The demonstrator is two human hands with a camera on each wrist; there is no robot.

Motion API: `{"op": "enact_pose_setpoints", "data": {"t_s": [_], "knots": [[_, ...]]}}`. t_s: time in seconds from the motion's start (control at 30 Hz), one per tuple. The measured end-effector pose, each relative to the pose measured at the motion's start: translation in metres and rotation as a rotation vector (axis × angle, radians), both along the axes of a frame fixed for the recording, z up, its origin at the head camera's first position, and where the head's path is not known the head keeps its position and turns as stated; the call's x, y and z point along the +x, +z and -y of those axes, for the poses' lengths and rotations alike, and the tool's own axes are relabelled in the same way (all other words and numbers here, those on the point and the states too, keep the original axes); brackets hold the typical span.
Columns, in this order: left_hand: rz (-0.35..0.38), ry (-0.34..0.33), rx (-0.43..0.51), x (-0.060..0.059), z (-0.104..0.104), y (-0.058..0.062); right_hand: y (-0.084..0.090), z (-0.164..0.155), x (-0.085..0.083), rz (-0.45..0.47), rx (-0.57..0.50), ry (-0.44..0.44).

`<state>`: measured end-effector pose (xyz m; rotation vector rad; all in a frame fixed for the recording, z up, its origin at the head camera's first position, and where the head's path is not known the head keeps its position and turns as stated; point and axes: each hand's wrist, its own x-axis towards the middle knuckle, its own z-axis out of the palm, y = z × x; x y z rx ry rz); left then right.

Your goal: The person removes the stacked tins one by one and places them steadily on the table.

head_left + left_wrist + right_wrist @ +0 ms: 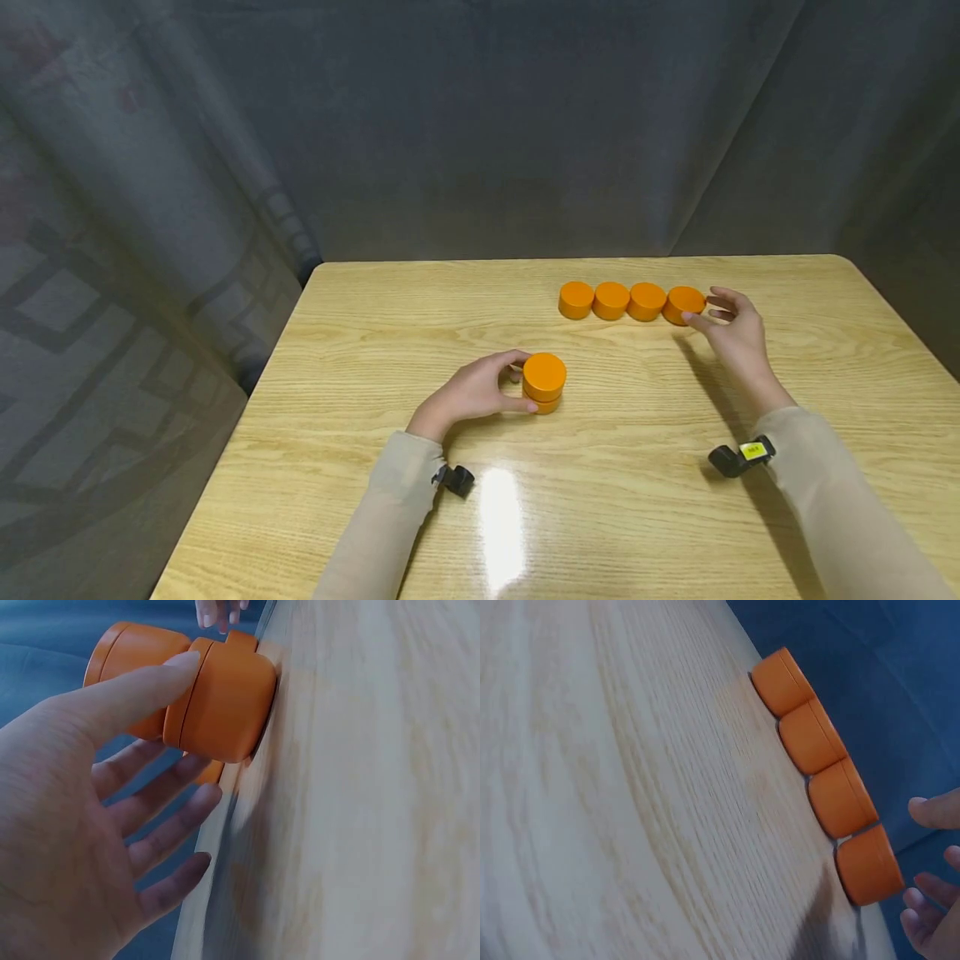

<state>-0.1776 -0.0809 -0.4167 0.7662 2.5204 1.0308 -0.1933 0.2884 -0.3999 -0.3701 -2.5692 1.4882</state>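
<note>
Two round orange lidded jars stand stacked in the middle of the table, the upper jar (544, 375) on the lower jar (229, 701). My left hand (480, 387) holds the stack from its left side. Its thumb lies along the seam between the jars, while the fingers reach round the far side. Toward the back, several matching jars stand side by side in a row. Beside the rightmost jar (684, 305) is my right hand (738, 337), thumb and fingers spread apart around its right end. In the right wrist view that thumb shows clear of the jar (870, 866).
The row runs left from the right hand to the leftmost jar (576, 300), near the back edge of the wooden table (360, 350). Dark grey curtains (495, 133) hang behind the table and on both sides. Each sleeve carries a small black wrist camera (742, 456).
</note>
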Motion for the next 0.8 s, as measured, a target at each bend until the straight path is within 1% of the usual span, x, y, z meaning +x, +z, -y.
{"op": "enact_pose_setpoints", "data": {"t_s": [0.13,0.33,0.63,0.8], "knots": [[0.003,0.006,-0.024,-0.001,0.000,-0.002,0.005,0.004,0.004,-0.035,0.034,0.016],[0.023,0.005,-0.040,0.000,0.000,-0.002,0.011,0.010,0.011,-0.063,0.039,0.063],[0.009,0.005,-0.058,0.001,-0.001,-0.001,0.016,0.019,0.020,-0.077,0.087,0.106],[0.013,0.009,-0.051,0.002,-0.001,-0.001,0.019,0.026,0.026,-0.112,0.110,0.127]]}}
